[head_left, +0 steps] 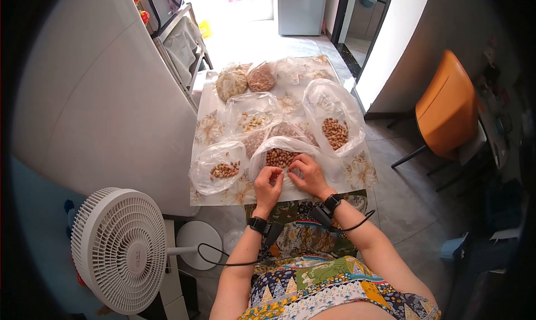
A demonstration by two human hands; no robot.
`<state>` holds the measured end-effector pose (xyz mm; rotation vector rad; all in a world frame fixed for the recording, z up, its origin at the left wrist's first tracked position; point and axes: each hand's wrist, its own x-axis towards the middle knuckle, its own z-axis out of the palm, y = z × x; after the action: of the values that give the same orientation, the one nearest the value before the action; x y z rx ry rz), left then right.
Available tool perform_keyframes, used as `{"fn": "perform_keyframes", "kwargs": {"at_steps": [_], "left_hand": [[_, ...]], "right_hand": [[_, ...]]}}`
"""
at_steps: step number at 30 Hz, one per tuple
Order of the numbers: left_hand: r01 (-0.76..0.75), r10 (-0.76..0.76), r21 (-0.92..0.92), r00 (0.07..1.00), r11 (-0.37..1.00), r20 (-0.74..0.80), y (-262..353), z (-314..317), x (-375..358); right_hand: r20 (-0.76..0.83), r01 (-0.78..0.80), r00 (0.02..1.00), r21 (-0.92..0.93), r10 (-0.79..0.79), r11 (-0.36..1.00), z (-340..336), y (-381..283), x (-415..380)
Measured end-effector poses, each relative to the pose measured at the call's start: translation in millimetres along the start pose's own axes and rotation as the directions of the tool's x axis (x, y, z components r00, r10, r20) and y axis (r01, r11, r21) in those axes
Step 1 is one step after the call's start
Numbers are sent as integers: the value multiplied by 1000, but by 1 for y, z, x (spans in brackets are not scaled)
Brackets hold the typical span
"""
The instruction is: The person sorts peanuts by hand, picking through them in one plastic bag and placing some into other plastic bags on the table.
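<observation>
My left hand [269, 184] and my right hand [309, 174] meet over the near edge of an opened clear plastic bag [258, 160]. Inside it lies a heap of reddish-brown peanuts [281, 157]. Fingers and thumb of each hand are curled together in a pinch; whatever is between them is too small to make out. Left of the hands, another clear bag [202, 174] holds a smaller pile of brown peanuts [225, 170]. Beyond, an open bag [234, 106] contains pale yellowish pieces [252, 120]. To the right, a bag [319, 91] holds more brown peanuts [335, 133].
At the far end of the flower-patterned table [360, 172] stand a full bag of pale pieces [231, 83] and a bag of pinkish-brown ones [261, 77]. A white fan [125, 250] is at lower left, an orange chair [448, 108] at right. Cables hang from both wrists.
</observation>
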<state>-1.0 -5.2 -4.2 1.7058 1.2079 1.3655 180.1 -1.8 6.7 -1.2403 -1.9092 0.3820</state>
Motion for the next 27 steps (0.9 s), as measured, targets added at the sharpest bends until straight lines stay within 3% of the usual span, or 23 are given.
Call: {"fn": "perform_keyframes", "kwargs": {"at_steps": [7, 27], "left_hand": [[-77, 74, 103, 997, 992, 34, 1, 4, 2], [-87, 79, 147, 995, 985, 57, 2, 5, 2]], "right_hand": [[-6, 11, 1000, -6, -11, 1000, 1, -1, 1], [-14, 50, 999, 21, -50, 999, 0, -2, 1]]}}
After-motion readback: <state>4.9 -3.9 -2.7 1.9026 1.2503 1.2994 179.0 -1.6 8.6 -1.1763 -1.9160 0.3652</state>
